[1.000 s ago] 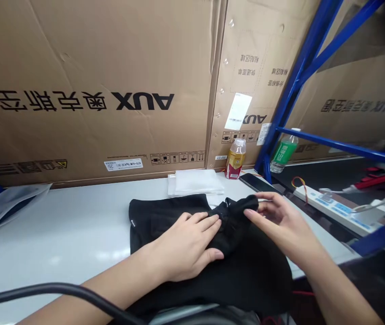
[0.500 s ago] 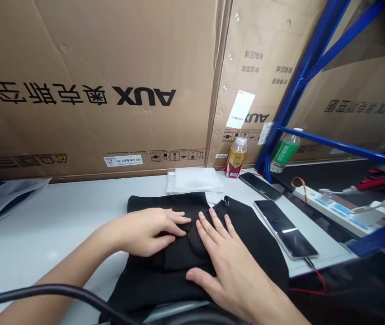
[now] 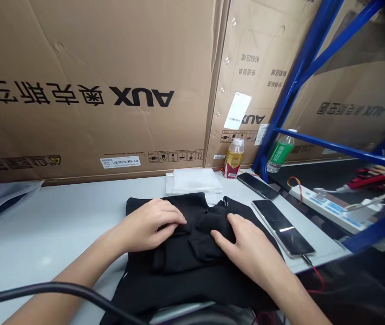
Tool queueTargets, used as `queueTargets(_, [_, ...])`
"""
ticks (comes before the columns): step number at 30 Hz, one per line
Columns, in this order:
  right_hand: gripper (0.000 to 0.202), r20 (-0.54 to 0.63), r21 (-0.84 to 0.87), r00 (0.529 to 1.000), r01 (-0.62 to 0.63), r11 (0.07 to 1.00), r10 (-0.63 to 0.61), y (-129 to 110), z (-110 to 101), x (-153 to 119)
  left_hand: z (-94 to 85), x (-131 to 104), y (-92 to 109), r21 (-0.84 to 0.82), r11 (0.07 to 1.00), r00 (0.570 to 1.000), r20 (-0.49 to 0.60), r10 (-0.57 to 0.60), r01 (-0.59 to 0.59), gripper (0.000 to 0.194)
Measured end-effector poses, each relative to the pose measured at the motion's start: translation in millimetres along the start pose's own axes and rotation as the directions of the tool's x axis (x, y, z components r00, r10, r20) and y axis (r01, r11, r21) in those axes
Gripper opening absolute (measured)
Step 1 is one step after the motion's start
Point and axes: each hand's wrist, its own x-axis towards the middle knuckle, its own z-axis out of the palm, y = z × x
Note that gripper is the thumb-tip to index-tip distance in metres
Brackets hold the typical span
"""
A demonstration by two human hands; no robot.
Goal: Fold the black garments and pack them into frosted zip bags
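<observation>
A black garment lies partly folded on the white table, with a raised, bunched fold across its middle. My left hand is at the garment's left side, fingers curled together and pinching the cloth. On the right, my right hand is closed around the bunched fold. Its thumb shows on the near side, while most of its fingertips are hidden by the cloth. The garment's near edge hangs over the front of the table.
Behind the garment lie stacked clear plastic bags; another plastic bag is at far left. Two phones, a drink bottle and a power strip stand right. Large cartons wall the back; a black cable crosses the foreground.
My right hand has gone from lying flat with spread fingers to closing on the cloth, shifting right. My left fingers have curled in. The cloth between them is more bunched up.
</observation>
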Motion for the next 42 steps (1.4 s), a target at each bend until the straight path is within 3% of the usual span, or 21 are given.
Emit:
queueTargets(4, [0.015, -0.053, -0.068, 0.992, -0.115, 0.991, 0.112, -18, -16, 9, 8.3, 0, 0, 0.007, 1.0, 1.0, 0.002, -0.015, 0.015, 0.03])
queueTargets(7, [0.015, -0.197, -0.276, 0.98, -0.089, 0.957, 0.035, -39, -15, 4, 11.9, 2, 4, 0.01, 0.995, 0.991, -0.09, -0.094, 0.095, 0.029])
queueTargets(9, [0.021, -0.207, -0.271, 0.97, 0.068, 0.96, -0.127, -56, -5, -5, 11.1, 3, 8, -0.019, 0.986, 0.965, -0.204, -0.168, 0.168, 0.028])
queueTargets(11, [0.027, -0.176, -0.105, 0.94, 0.277, 0.955, -0.292, -68, 4, -15, 9.7, 4, 15, -0.076, 0.976, 0.93, -0.298, -0.216, 0.203, 0.031])
queueTargets(13, [0.026, -0.151, 0.125, 0.907, 0.412, 0.902, -0.393, -71, 7, -19, 11.0, 4, 22, -0.111, 0.977, 0.927, -0.313, -0.208, 0.181, 0.037])
queueTargets(15, [0.031, -0.183, 0.286, 0.896, 0.443, 0.85, -0.405, -65, 4, -17, 16.8, 4, 30, -0.085, 0.985, 0.958, -0.233, -0.166, 0.149, 0.043])
queueTargets(18, [0.039, -0.248, 0.304, 0.894, 0.437, 0.846, -0.372, -48, 3, -9, 29.8, 4, 35, 0.02, 0.991, 0.991, -0.01, -0.134, 0.134, 0.055])
queueTargets(21, [0.054, -0.11, 0.182, 0.882, 0.471, 0.863, -0.458, -36, 18, -10, 37.3, 3, 35, 0.097, 0.988, 0.976, 0.167, -0.139, 0.124, 0.059])
queueTargets(25, [0.065, 0.076, 0.079, 0.853, 0.511, 0.856, -0.516, -29, 27, -13, 36.1, 1, 33, 0.125, 0.987, 0.972, 0.2, -0.126, 0.102, 0.062])
queueTargets(29, [0.048, 0.161, -0.041, 0.802, 0.588, 0.808, -0.575, -20, -8, 29, 33.2, 2, 31, 0.136, 0.986, 0.976, 0.182, -0.121, 0.096, 0.062])
queueTargets(32, [0.039, 0.027, -0.27, 0.892, 0.44, 0.856, -0.451, -13, -27, 89, 30.5, 4, 27, 0.119, 0.99, 0.987, 0.128, -0.092, 0.077, 0.059])
queueTargets(34, [0.031, 0.017, -0.344, 0.905, 0.405, 0.847, -0.425, -11, -25, 126, 28.0, 4, 23, 0.111, 0.991, 0.994, 0.071, -0.085, 0.077, 0.054])
queueTargets(37, [0.036, 0.064, -0.414, 0.902, 0.412, 0.812, -0.426, -9, -9, 160, 23.7, 3, 20, 0.111, 0.988, 0.995, -0.012, -0.102, 0.103, 0.049])
queueTargets(42, [0.035, 0.013, -0.454, 0.891, 0.41, 0.791, -0.454, -13, -5, 160, 17.0, 3, 18, 0.112, 0.983, 0.961, -0.255, -0.112, 0.145, 0.037])
